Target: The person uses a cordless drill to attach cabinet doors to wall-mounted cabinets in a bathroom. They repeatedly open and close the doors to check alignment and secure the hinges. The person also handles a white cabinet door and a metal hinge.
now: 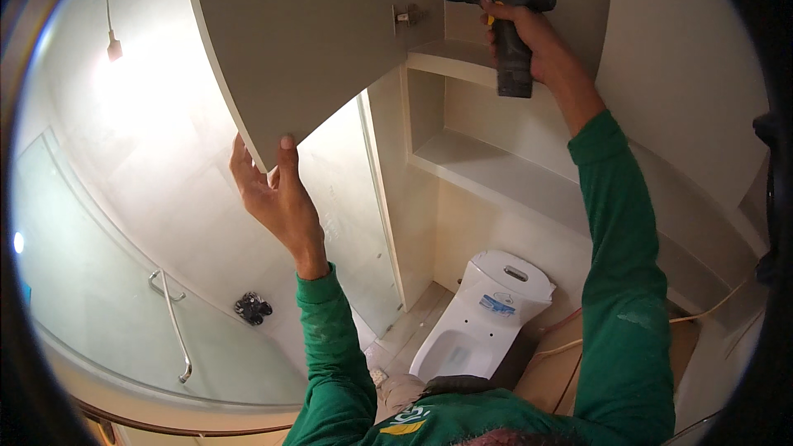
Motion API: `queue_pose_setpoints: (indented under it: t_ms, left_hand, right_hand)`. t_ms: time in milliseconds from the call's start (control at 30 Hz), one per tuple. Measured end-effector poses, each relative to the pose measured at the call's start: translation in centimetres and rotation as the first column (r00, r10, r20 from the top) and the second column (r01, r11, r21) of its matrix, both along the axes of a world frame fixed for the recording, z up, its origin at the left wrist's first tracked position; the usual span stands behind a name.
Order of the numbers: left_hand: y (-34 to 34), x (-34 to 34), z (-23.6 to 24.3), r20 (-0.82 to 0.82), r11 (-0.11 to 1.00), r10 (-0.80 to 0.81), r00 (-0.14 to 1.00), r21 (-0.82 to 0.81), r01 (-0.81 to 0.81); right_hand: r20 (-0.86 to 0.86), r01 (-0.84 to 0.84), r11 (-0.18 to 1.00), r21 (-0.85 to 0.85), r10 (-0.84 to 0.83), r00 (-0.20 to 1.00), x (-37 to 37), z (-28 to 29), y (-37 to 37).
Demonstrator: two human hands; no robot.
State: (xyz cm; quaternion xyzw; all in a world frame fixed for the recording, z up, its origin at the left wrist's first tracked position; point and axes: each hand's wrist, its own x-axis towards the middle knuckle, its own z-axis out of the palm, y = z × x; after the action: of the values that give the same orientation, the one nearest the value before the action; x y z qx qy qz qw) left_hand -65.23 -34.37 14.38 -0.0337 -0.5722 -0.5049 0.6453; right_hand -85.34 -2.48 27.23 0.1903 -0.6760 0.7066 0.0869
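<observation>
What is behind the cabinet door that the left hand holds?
Below the door, a pale upright panel shows, its upper part hidden. Whatever else lies behind the door is covered and cannot be seen.

Single head-worn fisheye view, downward past the near cabinet door (pixel 306 41) to the toilet (pixel 477 322)

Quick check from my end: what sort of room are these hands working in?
Most likely a bathroom: there's a white toilet below built-in shelves, and to the left a glass panel with a metal bar handle, probably a shower door.
</observation>
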Motion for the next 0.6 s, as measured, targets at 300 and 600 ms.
queue_pose_setpoints:
  t_ms: [300,600]
  left_hand:
    - [-0.8,0.3,0.7,0.06,0.994,-0.108,0.992,-0.017,0.109]
    - [-1.8,0.3,0.6,0.037,0.989,-0.147,0.989,0.0,0.147]
  right_hand:
    - [0.179,-0.169,0.834,-0.525,0.303,0.936,-2.8,-3.3,-3.1]
    - [0.146,-0.248,0.824,-0.51,0.366,0.919,-3.1,-3.8,-3.4]
